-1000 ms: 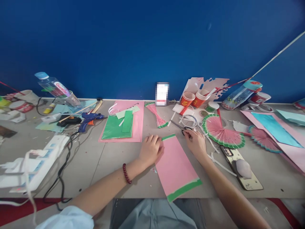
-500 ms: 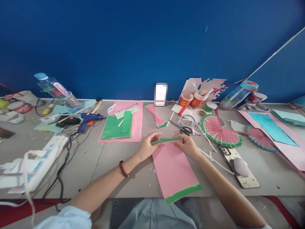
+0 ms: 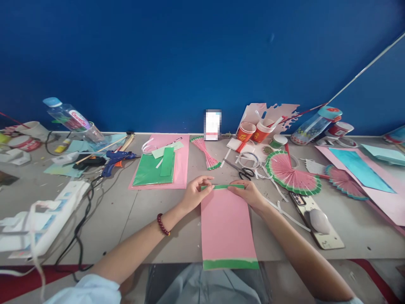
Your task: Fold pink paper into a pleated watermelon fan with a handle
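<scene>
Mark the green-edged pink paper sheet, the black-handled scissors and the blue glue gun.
green-edged pink paper sheet (image 3: 226,223), head view, its pink middle.
black-handled metal scissors (image 3: 243,170), head view, by the pivot.
blue plastic glue gun (image 3: 117,155), head view, its body.

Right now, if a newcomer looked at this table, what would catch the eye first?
A long pink sheet with green ends lies in the middle of the grey table; the left hand and the right hand pinch its far edge. Right of it lies an open watermelon fan, and a blue wall stands behind.
</scene>
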{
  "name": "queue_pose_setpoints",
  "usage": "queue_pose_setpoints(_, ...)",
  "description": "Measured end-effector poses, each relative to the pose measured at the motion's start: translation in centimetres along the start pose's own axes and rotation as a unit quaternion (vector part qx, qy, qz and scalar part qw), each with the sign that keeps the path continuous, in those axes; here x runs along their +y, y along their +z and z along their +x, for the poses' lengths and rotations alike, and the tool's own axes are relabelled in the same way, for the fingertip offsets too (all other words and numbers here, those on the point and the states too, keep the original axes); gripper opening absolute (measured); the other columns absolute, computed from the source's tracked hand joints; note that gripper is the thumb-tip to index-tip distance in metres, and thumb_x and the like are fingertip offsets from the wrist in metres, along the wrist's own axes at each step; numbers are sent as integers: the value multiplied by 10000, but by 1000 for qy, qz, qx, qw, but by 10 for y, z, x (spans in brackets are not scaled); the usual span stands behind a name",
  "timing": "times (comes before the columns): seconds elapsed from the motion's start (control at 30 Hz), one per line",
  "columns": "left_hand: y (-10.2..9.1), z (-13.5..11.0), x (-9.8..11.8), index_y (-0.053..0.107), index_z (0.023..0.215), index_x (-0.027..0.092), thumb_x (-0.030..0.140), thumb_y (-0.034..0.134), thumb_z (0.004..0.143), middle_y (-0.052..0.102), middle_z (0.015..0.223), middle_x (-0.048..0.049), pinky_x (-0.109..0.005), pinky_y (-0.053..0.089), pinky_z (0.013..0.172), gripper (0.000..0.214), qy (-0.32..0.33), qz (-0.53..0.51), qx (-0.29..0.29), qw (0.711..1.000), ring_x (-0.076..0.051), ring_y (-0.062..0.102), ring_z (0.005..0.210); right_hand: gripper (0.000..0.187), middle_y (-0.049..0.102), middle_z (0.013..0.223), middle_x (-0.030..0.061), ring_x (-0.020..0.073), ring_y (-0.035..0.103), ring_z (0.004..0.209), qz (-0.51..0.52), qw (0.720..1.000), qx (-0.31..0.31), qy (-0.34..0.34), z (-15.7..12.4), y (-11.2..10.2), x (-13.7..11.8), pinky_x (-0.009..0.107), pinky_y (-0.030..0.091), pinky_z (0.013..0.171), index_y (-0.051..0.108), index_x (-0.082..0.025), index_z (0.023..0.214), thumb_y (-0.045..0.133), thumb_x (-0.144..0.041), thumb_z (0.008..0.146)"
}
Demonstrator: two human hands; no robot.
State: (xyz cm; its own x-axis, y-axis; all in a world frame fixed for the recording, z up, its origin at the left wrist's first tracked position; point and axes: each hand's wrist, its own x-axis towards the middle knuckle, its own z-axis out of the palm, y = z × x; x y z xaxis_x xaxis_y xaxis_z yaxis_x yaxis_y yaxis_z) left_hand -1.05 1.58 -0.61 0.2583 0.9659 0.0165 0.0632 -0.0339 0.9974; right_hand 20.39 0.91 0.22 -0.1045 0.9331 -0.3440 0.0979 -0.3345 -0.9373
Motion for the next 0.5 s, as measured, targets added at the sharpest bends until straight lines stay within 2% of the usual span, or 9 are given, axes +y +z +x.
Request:
queue_pose_setpoints(0.1, -1, 0, -1, 603, 802, 142, 408, 606, 781, 509, 687, 8, -213, 373, 581, 267, -12, -3, 9, 1000, -99, 455, 627, 343, 604, 588, -18, 103, 513, 488, 49, 999, 9, 14, 2, -2, 1, 228, 350, 466, 654, -170, 715, 781, -457, 575)
queue_pose_setpoints(0.2, -1, -1, 0, 415, 564, 166, 466, 562, 803, 297, 556, 54, -215, 267, 508, 411, -13, -3, 21, 1000, -78, 304, 541, 349, 607, 585, -24, 107, 524, 497, 89, 996, 13, 10, 4, -4, 1, 225, 360, 476, 637, -174, 717, 794, -444, 562)
queue_pose_setpoints(0.27, -1, -1, 1, 320, 540, 181, 486, 549, 805, 215, 562, 58, -226, 228, 506, 465, -9, -2, 30, 1000, -78, 242, 539, 351, 614, 600, -20, 111, 532, 509, 103, 995, 5, 10, 4, -6, 0, 225, 370, 484, 633, -176, 735, 796, -438, 567)
queue_pose_setpoints(0.33, -1, 0, 3, 290, 545, 187, 494, 539, 808, 200, 574, 54, -233, 227, 523, 475, -6, -7, 38, 999, -83, 232, 552, 350, 617, 612, -20, 109, 535, 515, 114, 993, 0, 11, 3, -6, -1, 220, 376, 489, 631, -178, 752, 797, -429, 574)
queue_pose_setpoints(0.5, -3, 1, 5, 327, 538, 184, 502, 549, 791, 258, 556, 52, -235, 261, 541, 464, -31, -36, 47, 998, -88, 268, 548, 373, 626, 637, -15, 123, 559, 542, 124, 992, -14, 2, 4, -8, 0, 233, 413, 518, 629, -184, 786, 780, -466, 593)
